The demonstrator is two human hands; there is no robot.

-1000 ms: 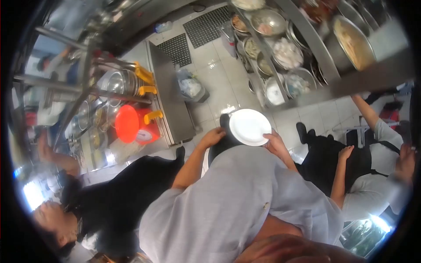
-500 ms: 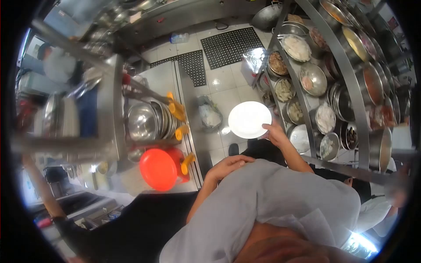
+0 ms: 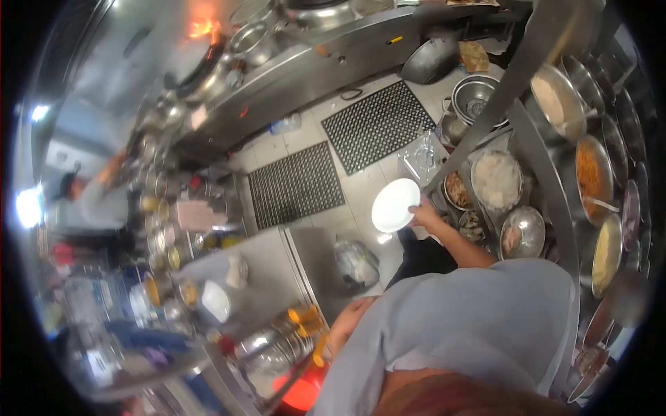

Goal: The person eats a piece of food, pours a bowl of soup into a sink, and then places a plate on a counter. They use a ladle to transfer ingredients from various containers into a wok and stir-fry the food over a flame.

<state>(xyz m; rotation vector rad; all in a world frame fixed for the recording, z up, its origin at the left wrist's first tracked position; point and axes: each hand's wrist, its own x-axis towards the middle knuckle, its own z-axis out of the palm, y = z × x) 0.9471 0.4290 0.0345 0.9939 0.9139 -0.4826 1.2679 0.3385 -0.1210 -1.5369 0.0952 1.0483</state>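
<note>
A white plate [image 3: 396, 206] is in my right hand [image 3: 424, 211], gripped at its right rim and held out in front of me above the tiled floor. My left hand [image 3: 352, 317] hangs low beside my body, near the orange handles [image 3: 306, 320] at the counter's edge. Its fingers are partly hidden by my grey shirt, so their shape is unclear. Stacked metal bowls [image 3: 277, 353] and a red container [image 3: 305, 388] are just left of that hand.
Metal shelving [image 3: 548, 187] with food-filled bowls stands on the right. Black mats [image 3: 378, 125] cover the floor ahead, near a plastic bag [image 3: 356, 263]. A steel counter [image 3: 257, 277] is on the left. Another person [image 3: 97, 201] works beyond it, near a flame [image 3: 205, 29].
The view has moved forward, bringing the stove, flame and more of the mats into sight. The red container and bowl stack now lie lower in view. The plate is still in my right hand.
</note>
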